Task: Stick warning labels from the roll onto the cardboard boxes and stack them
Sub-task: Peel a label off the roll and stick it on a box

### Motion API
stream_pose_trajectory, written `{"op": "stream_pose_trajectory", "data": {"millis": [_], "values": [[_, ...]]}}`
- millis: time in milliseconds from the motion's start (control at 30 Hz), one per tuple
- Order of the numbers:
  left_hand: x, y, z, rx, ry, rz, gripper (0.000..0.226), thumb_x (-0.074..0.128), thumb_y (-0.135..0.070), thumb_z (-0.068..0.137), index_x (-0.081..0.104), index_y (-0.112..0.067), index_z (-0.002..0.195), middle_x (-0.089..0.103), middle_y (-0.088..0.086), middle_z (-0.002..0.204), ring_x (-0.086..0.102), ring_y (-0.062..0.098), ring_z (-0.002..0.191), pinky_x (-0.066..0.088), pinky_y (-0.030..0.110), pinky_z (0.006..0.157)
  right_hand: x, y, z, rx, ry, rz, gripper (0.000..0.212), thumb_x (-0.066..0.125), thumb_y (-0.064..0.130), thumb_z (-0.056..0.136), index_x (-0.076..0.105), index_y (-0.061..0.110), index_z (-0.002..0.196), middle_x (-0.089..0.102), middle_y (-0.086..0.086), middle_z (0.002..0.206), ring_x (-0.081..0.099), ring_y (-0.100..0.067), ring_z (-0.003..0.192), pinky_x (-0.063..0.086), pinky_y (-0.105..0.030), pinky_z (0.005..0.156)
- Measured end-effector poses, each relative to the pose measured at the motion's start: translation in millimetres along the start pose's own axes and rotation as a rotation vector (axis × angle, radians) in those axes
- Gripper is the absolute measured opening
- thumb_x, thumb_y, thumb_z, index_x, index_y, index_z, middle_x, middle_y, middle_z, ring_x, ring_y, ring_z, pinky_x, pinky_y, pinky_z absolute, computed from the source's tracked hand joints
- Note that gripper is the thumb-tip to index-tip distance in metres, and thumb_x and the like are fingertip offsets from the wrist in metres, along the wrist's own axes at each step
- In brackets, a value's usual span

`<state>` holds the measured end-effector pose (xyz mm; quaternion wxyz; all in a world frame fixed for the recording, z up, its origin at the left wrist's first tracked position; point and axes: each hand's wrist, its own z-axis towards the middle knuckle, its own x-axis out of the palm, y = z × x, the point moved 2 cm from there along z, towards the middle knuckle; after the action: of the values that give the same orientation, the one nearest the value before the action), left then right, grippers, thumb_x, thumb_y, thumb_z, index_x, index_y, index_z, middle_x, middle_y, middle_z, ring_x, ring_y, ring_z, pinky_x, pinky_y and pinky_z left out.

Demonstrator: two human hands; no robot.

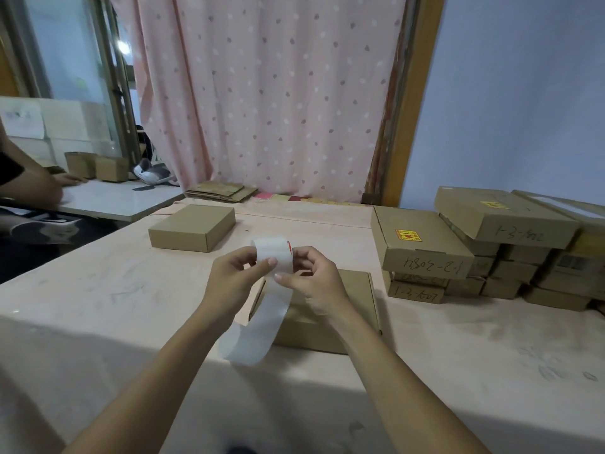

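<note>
Label roll [273,253] held up in both hands above the pink table [98,306], over the near cardboard box [327,326]. Roll is white, backing side facing camera, small red-orange edge of a label showing at its top right. Long empty white backing strip [253,332] hangs down from it, curling over the box's left edge toward the table. Left hand [234,276] pinches the roll from the left, thumb on its front face. Right hand [316,280] grips the right side, thumb at the lower edge, fingers curled behind. Near box is plain brown, closed, mostly hidden by the hands; label on it not visible. Second plain closed box [193,227] sits further back left, well apart. Stacked boxes [484,247] at right, several layers, handwritten numbers on their sides, two top ones carrying yellow-red warning labels [407,235]. Pink dotted curtain [262,93] behind. Another person's arm [32,181] at far left over a white table.
</note>
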<state>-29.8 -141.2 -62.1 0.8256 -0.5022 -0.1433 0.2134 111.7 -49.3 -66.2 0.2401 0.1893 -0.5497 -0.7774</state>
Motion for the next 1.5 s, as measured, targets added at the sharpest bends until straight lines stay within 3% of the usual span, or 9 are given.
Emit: {"op": "stream_pose_trajectory", "data": {"millis": [133,267,600,767,900,1033,1167,1333,1500], "values": [[-12.0,-2.5,-2.8,0.109,-0.074,0.218,0.01,0.083,-0.018,0.082,0.081,-0.017,0.091,0.067,0.008,0.085,0.053,0.008,0.081,0.039,0.03,0.077,5.2,6.2,4.7,0.056,0.004,0.085,0.019,0.073,0.024,0.095,0.074,0.006,0.099,0.069,-0.004,0.091,0.061,-0.011,0.082,0.047,-0.017,0.072],[-24.5,-3.5,-5.8,0.194,-0.114,0.346,0.016,0.084,-0.007,0.079,0.079,-0.016,0.091,0.063,-0.001,0.085,0.054,0.007,0.088,0.04,0.015,0.077,19.4,6.5,9.2,0.04,0.027,0.131,0.01,0.074,0.016,0.094,0.075,0.006,0.097,0.072,-0.004,0.089,0.063,-0.01,0.08,0.049,-0.017,0.076],[-54.7,-22.0,-10.4,-0.026,-0.082,-0.036,0.02,0.075,-0.025,0.084,0.081,-0.015,0.101,0.076,0.009,0.107,0.067,0.024,0.106,0.048,0.043,0.098,51.8,6.2,5.9,-0.055,0.067,0.003,0.024,0.07,-0.011,0.087,0.074,0.009,0.098,0.074,-0.001,0.092,0.067,-0.004,0.082,0.056,-0.02,0.08],[-69.4,-13.5,-12.2,0.033,-0.184,0.158,0.012,0.087,-0.023,0.074,0.081,-0.023,0.085,0.072,0.007,0.093,0.055,0.014,0.084,0.038,0.036,0.078,60.5,2.4,4.2,0.013,0.129,0.116,0.023,0.066,-0.005,0.091,0.074,0.013,0.101,0.075,0.0,0.098,0.068,-0.01,0.09,0.053,-0.024,0.085],[-70.6,-11.2,-18.1,0.224,-0.172,0.402,0.02,0.086,-0.011,0.075,0.077,-0.027,0.082,0.067,-0.013,0.086,0.056,0.015,0.091,0.043,0.041,0.084,63.3,5.4,9.2,0.065,0.084,0.173,0.012,0.069,0.023,0.097,0.076,0.014,0.101,0.073,0.003,0.094,0.061,-0.007,0.085,0.046,-0.022,0.079],[-71.9,-15.3,-23.0,0.339,-0.131,0.581,0.016,0.079,-0.024,0.075,0.078,-0.021,0.09,0.071,-0.014,0.095,0.054,0.014,0.096,0.043,0.043,0.087,66.0,4.0,10.7,-0.002,0.073,0.186,0.014,0.075,0.017,0.092,0.076,0.005,0.1,0.073,0.0,0.088,0.064,-0.005,0.079,0.05,-0.018,0.078],[-72.5,-18.7,-22.6,0.025,-0.077,0.243,0.031,0.082,-0.042,0.067,0.081,-0.031,0.096,0.069,0.001,0.101,0.052,0.007,0.088,0.04,0.03,0.082,64.2,3.3,9.7,-0.079,0.067,0.092,0.007,0.079,0.007,0.088,0.077,0.009,0.094,0.077,0.006,0.088,0.07,-0.006,0.085,0.053,-0.019,0.078],[-74.3,-20.4,-18.5,0.028,-0.121,0.091,0.015,0.084,-0.021,0.078,0.082,-0.021,0.093,0.075,0.002,0.093,0.05,0.014,0.081,0.039,0.037,0.079,67.5,-4.5,7.1,-0.128,0.108,-0.063,0.017,0.081,0.015,0.079,0.078,0.023,0.093,0.078,0.0,0.1,0.071,-0.028,0.104,0.056,-0.046,0.098],[-76.7,-9.5,-21.5,0.327,-0.163,0.541,0.013,0.082,-0.018,0.073,0.076,-0.022,0.084,0.068,-0.019,0.088,0.057,0.018,0.088,0.044,0.039,0.078,60.8,-0.1,6.2,-0.015,0.138,0.142,0.017,0.074,0.019,0.092,0.075,0.01,0.106,0.073,0.001,0.095,0.061,-0.011,0.087,0.049,-0.017,0.08]]}}
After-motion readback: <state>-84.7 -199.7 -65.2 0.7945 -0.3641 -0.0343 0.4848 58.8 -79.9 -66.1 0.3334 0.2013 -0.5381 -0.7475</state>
